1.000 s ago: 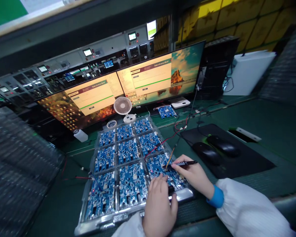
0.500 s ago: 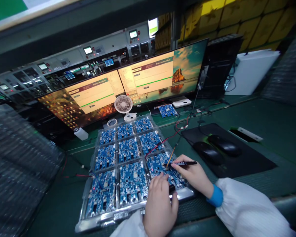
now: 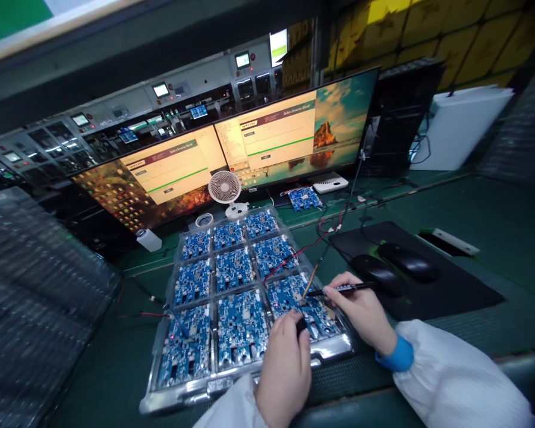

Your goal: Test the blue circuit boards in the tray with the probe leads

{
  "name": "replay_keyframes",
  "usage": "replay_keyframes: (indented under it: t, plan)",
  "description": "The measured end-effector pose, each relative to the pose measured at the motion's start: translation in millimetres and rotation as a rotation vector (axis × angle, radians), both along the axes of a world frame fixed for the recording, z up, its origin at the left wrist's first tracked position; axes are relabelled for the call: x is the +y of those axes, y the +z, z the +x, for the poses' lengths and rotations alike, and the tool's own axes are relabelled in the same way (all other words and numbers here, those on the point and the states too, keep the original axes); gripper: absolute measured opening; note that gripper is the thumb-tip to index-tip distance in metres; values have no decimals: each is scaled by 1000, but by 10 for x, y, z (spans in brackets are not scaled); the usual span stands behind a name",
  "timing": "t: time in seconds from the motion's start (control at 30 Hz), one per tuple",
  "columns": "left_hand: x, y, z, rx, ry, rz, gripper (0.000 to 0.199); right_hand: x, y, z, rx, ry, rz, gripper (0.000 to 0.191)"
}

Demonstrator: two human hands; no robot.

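My right hand (image 3: 361,309) is closed around a slim black pen (image 3: 341,289), whose tip points left over a blue circuit board (image 3: 285,291) at the tray's front right. My left hand (image 3: 285,362) rests at the front edge of this board, its fingers curled. A small black piece (image 3: 301,326) shows between its thumb and forefinger; its kind is hard to make out. Thin orange and red wires run to the board. The clear plastic tray (image 3: 245,375) holds several such boards in separate compartments.
Two black mice (image 3: 408,261) lie on a dark mouse pad (image 3: 455,291) to the right. Behind the tray stand a small white fan (image 3: 224,188) and two lit monitors (image 3: 267,142). Stacked clear trays (image 3: 35,297) rise at the left. A loose board (image 3: 305,199) lies at the back.
My right hand has moved right and slightly up with the pen, its tip drawn back a little. My left fingers have closed more around the small black piece.
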State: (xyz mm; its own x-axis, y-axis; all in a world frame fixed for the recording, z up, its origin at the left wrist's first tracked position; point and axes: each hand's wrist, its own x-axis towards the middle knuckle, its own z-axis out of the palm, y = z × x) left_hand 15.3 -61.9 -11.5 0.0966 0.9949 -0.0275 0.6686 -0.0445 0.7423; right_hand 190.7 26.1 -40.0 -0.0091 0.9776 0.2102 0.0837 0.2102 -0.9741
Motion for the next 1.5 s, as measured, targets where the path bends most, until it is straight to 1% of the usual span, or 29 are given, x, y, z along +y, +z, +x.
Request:
replay_keyframes:
  t: [0.1, 0.17, 0.27, 0.37, 0.43, 0.5, 0.57, 0.63, 0.73, 0.8, 0.83, 0.87, 0.93, 0.97, 1.03, 1.1, 1.13, 1.2, 1.27, 1.33, 1.5]
  plan:
    - [28, -26, -52, -47, 113, 21, 38, -94, 89, 40, 66, -12, 31, 29]
    - [51, -51, -97, -49, 151, 61, 33, -173, 188, 34, 111, 50, 36, 28]
    - [78, -69, -153, -49, 166, 106, 28, -254, 331, -14, 168, 160, 33, 25]
    - [88, -46, -172, -43, 159, 119, 24, -266, 396, -72, 167, 185, 18, 25]
    - [83, -13, -161, -27, 121, 119, 22, -262, 388, -108, 126, 206, -16, 28]
    - [68, 23, -141, 0, 48, 122, 20, -271, 353, -140, 79, 273, -59, 30]
    - [40, 49, -127, 6, -18, 120, 20, -297, 317, -159, 59, 337, -56, 30]
    - [-2, 64, -127, -38, -58, 96, 22, -331, 305, -155, 60, 385, 19, 26]
    - [-74, 81, -141, -160, -123, 27, 28, -365, 358, -118, 53, 490, 141, 22]
    - [-105, 112, -142, -213, -161, -18, 36, -367, 412, -92, 43, 564, 172, 20]
    - [-107, 138, -140, -230, -172, -36, 38, -362, 429, -80, 37, 577, 185, 19]
    - [-97, 169, -138, -239, -178, -47, 38, -351, 433, -68, 27, 571, 208, 18]
    - [-34, 240, -146, -229, -179, -35, 35, -319, 393, -36, 13, 498, 265, 17]
    - [21, 272, -161, -206, -147, -4, 32, -297, 352, -14, 15, 438, 296, 17]
    - [171, 309, -217, -107, -9, 78, 30, -249, 245, 39, 44, 280, 344, 16]
    - [350, 301, -284, 22, 143, 130, 30, -201, 141, 92, 85, 97, 357, 12]
    - [440, 282, -310, 86, 182, 131, 30, -181, 99, 111, 90, 16, 354, 12]
    - [600, 230, -330, 247, 171, 96, 31, -149, 40, 128, 62, -76, 334, 13]
    - [721, 187, -304, 404, 149, 59, 34, -130, 6, 123, 2, -74, 307, 15]
    - [802, 169, -254, 509, 167, 40, 37, -122, -13, 111, -59, -33, 290, 18]
    - [899, 217, -159, 620, 239, 8, 45, -121, -7, 99, -171, 48, 265, 20]
